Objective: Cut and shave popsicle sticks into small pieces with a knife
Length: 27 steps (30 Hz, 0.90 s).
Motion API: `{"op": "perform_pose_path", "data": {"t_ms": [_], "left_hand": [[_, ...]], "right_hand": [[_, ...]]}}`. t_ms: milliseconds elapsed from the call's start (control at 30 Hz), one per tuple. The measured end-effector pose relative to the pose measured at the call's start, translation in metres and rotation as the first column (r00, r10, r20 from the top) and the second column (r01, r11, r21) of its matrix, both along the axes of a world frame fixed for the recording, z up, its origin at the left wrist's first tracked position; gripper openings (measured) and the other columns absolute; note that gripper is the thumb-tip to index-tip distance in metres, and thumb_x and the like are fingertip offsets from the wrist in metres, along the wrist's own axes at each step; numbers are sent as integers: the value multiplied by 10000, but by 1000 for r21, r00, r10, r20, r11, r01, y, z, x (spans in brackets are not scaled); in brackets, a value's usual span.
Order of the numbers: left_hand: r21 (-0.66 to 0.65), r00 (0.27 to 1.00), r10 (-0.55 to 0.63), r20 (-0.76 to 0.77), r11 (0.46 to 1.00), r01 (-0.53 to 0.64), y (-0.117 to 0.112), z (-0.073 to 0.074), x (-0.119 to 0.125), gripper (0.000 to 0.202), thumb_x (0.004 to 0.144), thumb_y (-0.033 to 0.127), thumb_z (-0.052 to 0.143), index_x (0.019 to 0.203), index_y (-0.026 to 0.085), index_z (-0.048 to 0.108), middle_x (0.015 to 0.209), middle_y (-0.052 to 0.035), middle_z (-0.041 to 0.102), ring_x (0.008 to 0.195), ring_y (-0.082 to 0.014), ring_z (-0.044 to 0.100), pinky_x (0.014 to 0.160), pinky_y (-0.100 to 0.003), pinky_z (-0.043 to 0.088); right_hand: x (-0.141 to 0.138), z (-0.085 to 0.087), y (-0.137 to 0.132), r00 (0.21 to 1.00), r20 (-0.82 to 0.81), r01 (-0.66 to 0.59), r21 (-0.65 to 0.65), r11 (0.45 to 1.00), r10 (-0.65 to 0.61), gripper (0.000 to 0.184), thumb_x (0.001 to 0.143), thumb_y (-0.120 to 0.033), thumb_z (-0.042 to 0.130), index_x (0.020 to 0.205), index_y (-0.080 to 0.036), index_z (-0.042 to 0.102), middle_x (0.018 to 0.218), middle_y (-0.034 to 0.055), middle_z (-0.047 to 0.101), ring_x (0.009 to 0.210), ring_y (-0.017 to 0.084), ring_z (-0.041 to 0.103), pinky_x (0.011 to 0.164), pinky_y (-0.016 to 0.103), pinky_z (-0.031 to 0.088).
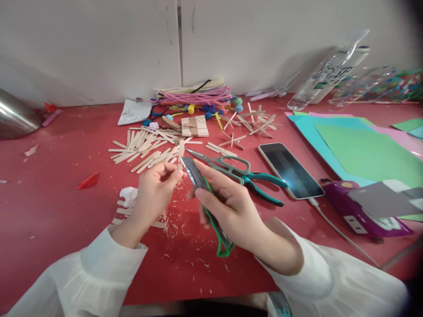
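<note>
My left hand [158,189] is closed, pinching a wooden craft stick [181,149] that points up and away from me. My right hand [228,198] wraps round a green and grey utility knife [198,178], its blade slanting up to the left beside the stick. Whether blade and stick touch I cannot tell. Thin wood shavings [173,220] are scattered on the red table [165,281] below both hands. Beyond them lies a loose pile of craft sticks [142,147]. More sticks lie partly hidden under my left wrist, near a crumpled white tissue [128,196].
Scissors [228,165] and teal-handled pliers [264,187] lie just right of my hands, with a phone [291,169] and purple power strip [366,211] farther right. Coloured paper [357,145], a plastic bottle [317,83] and pink pipe cleaners [194,97] are behind. A metal cylinder [18,116] stands far left.
</note>
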<state>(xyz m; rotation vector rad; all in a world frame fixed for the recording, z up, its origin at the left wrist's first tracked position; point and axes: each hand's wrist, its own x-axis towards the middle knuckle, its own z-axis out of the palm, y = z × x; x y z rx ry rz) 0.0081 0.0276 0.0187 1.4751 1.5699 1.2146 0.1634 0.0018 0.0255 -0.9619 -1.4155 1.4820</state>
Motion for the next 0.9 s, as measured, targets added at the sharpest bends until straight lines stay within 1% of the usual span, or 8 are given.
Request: {"op": "perform_pose_path", "data": {"t_ms": [100, 167, 233, 333, 567, 733, 833, 900], "left_hand": [[-17, 998, 12, 61, 1000, -11, 0, 1, 0, 86, 724, 244, 595, 670, 177, 590, 580, 14, 614, 548, -116, 557, 541, -218, 455], [8, 997, 15, 80, 1000, -15, -1, 1, -1, 92, 718, 254, 605, 669, 179, 584, 575, 20, 602, 546, -112, 548, 550, -220, 456], [42, 997, 10, 72, 999, -13, -2, 1, -2, 108, 713, 270, 617, 667, 179, 581, 570, 30, 581, 537, -105, 528, 547, -216, 449], [69, 1000, 3, 29, 998, -5, -3, 0, -3, 128, 718, 290, 626, 669, 177, 590, 583, 30, 573, 537, -103, 511, 545, -217, 444], [93, 998, 17, -55, 996, -12, -4, 2, -1, 115, 746, 281, 607, 680, 187, 608, 615, 12, 622, 573, -125, 554, 575, -239, 469], [130, 988, 31, -149, 991, -12, -7, 1, -1, 91, 746, 252, 596, 671, 201, 594, 635, 15, 650, 595, -139, 587, 589, -244, 483], [146, 978, 21, -209, 989, 10, -8, 0, -1, 87, 747, 243, 583, 673, 199, 591, 631, 16, 657, 581, -137, 587, 583, -240, 480], [144, 970, 22, -244, 990, 14, -8, 0, -1, 97, 751, 249, 571, 670, 198, 588, 596, 23, 640, 542, -130, 567, 548, -232, 465]], "right_hand": [[7, -1, 0, 961, 265, 4, 269, 963, -78, 504, 835, -164, 466, 1337, -195, 435, 651, -33, 586, 425, 67, 460, 420, 220, 404], [8, -2, 0, 927, 362, -39, 359, 933, -100, 502, 828, -126, 443, 1329, -157, 445, 752, 8, 637, 459, 73, 467, 433, 226, 405], [7, -2, 0, 905, 412, -66, 385, 920, -108, 500, 823, -109, 427, 1323, -136, 449, 902, 53, 664, 545, 94, 522, 455, 230, 419], [6, -2, 1, 880, 464, -84, 365, 927, -103, 505, 826, -114, 415, 1329, -146, 439, 985, 68, 667, 654, 130, 581, 467, 235, 430], [5, -2, 2, 881, 463, -84, 359, 930, -99, 522, 818, -106, 416, 1337, -158, 429, 1080, 79, 648, 713, 144, 605, 506, 245, 447], [3, -3, -2, 895, 442, -80, 292, 953, -60, 534, 825, -118, 421, 1358, -139, 408, 840, 63, 659, 637, 141, 575, 457, 233, 422], [3, -5, -4, 908, 416, -70, 252, 965, -43, 531, 826, -133, 431, 1356, -147, 420, 699, 22, 609, 508, 107, 502, 412, 220, 398], [3, -6, -5, 921, 388, -53, 188, 981, -24, 533, 823, -144, 442, 1355, -169, 425, 656, -3, 580, 439, 82, 450, 392, 214, 394]]}}
